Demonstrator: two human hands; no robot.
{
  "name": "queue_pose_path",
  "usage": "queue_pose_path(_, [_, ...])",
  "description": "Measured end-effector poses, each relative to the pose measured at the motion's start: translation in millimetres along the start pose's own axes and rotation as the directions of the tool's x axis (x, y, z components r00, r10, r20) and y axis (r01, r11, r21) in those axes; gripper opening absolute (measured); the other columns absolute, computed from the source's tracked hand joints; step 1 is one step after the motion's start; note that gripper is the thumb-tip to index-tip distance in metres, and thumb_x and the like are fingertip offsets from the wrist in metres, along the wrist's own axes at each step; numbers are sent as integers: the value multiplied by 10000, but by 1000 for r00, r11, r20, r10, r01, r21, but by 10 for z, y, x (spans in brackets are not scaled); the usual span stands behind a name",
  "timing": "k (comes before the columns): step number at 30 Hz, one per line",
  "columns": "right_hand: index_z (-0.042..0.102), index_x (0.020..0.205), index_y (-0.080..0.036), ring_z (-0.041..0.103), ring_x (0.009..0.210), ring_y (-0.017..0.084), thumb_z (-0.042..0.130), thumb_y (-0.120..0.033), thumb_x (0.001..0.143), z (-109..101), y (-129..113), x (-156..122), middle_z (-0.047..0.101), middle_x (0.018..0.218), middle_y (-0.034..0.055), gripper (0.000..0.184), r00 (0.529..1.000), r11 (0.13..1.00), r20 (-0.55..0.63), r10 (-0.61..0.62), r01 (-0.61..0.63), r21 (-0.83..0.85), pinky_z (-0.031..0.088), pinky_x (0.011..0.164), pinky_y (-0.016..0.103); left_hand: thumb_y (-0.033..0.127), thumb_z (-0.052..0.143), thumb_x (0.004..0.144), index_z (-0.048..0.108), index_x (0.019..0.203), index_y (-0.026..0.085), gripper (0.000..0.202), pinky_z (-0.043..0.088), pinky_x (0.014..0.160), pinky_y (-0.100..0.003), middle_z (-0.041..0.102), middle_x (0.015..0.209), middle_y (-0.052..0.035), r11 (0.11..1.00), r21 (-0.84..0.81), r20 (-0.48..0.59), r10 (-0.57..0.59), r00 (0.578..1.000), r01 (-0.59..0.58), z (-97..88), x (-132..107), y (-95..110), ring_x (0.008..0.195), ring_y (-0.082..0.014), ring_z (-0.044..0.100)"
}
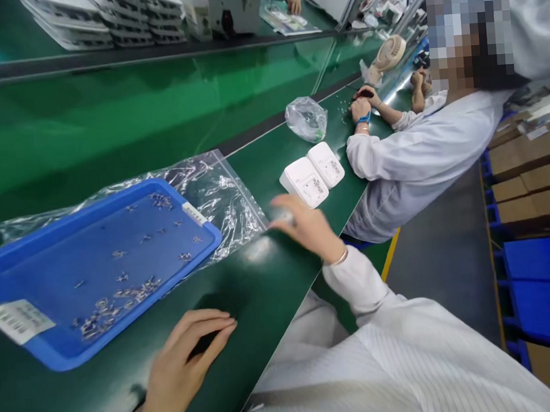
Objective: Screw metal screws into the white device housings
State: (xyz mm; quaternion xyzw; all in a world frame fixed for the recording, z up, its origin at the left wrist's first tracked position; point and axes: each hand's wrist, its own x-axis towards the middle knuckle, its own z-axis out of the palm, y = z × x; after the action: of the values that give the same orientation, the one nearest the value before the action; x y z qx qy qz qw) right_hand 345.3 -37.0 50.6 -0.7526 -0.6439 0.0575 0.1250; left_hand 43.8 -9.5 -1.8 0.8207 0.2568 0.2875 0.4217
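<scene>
My left hand (186, 356) lies flat on the green bench (262, 295) near its front edge, fingers stretched out and together, holding nothing. Just left of it is a blue tray (40, 354) with several small metal parts (116, 298) scattered inside. My right hand (307, 229) is further along the bench, slightly blurred, its fingers curled around a small grey thing (279, 216) I cannot make out. It is beside the edge of a clear plastic bag (222, 197) that lies under the tray. Two white plastic units (313, 175) sit just beyond the right hand.
A co-worker in a white coat (422, 152) leans on the bench to the right, hands (362, 106) on small parts. A crumpled clear bag (306, 119) and a small fan (389, 53) lie further back. Cardboard boxes (532, 182) and blue bins (544, 287) line the aisle.
</scene>
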Motion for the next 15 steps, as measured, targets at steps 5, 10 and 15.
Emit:
queue_pose_path(5, [354, 1464, -64, 713, 882, 282, 318, -496, 995, -23, 79, -343, 377, 1495, 271, 638, 908, 817, 84, 410, -325, -477, 566, 649, 363, 251, 447, 983, 591, 1256, 357, 327, 629, 811, -246, 700, 1166, 25, 996, -36, 232, 90, 969, -84, -182, -364, -190, 1005, -173, 705])
queue_pose_path(10, [307, 1505, -123, 664, 1078, 233, 282, -423, 1017, 88, -725, -915, 364, 1542, 137, 573, 899, 978, 437, -19, 107, -178, 601, 656, 293, 207, 617, 905, 635, 1186, 306, 298, 610, 910, -277, 704, 1113, -6, 996, -5, 35, 88, 995, -88, -149, -455, -14, 1043, -184, 687])
queue_pose_path(15, [195, 1537, -151, 656, 642, 122, 304, -142, 961, 259, -1321, -1152, 238, 1584, 171, 586, 632, 812, 591, -501, 580, 69, 531, 439, 285, 150, 658, 880, 631, 1007, 200, 139, 576, 982, -369, 672, 982, -29, 996, 9, -188, 84, 979, -84, -42, -303, 116, 1023, -174, 671])
